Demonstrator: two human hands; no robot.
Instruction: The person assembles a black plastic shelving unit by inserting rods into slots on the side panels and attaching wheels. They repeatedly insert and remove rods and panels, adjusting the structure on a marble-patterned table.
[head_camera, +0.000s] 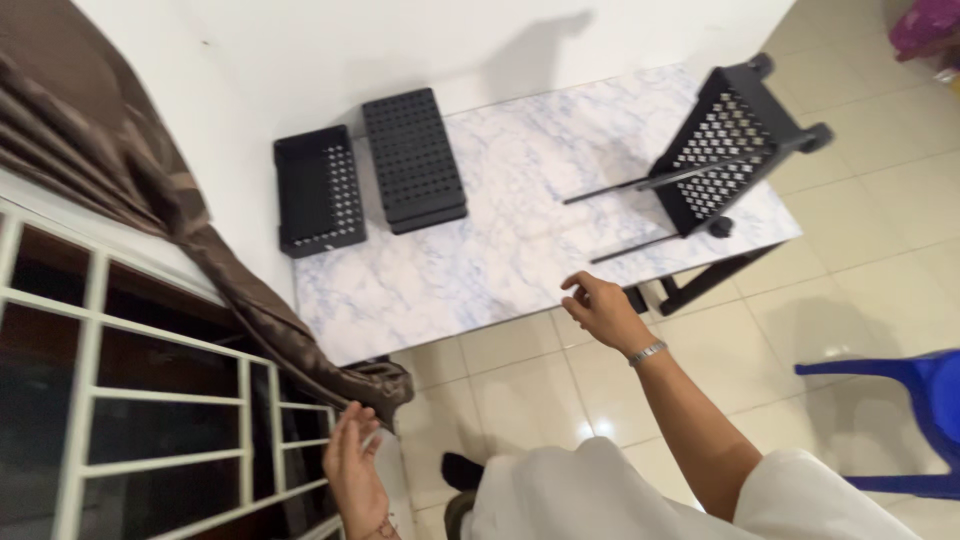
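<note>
From the head camera I see my right hand (603, 308) loosely curled and holding nothing, hovering at the near edge of the marble-patterned table (480, 270). Well apart on its far right lies a black perforated rack (722, 150) with rods. My left hand (352, 468), fingers spread, seems to touch the brown curtain (250, 300) by the window grille (150, 400).

Right hand (603, 310) hovers open-fingered near the marble table (500, 260) edge.
</note>
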